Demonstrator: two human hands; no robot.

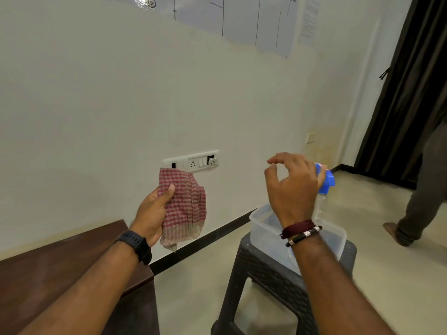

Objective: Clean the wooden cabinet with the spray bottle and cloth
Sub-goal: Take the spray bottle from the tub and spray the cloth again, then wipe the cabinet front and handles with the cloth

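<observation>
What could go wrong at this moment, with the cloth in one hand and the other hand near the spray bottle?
1. The right hand hides most of the spray bottle; a careless reach might tip it off the stool.
2. The clear plastic container sits by the stool's edge, so a bump may push it off.
3. Spray could drift toward the wall sockets behind the cloth held in the left hand.
</observation>
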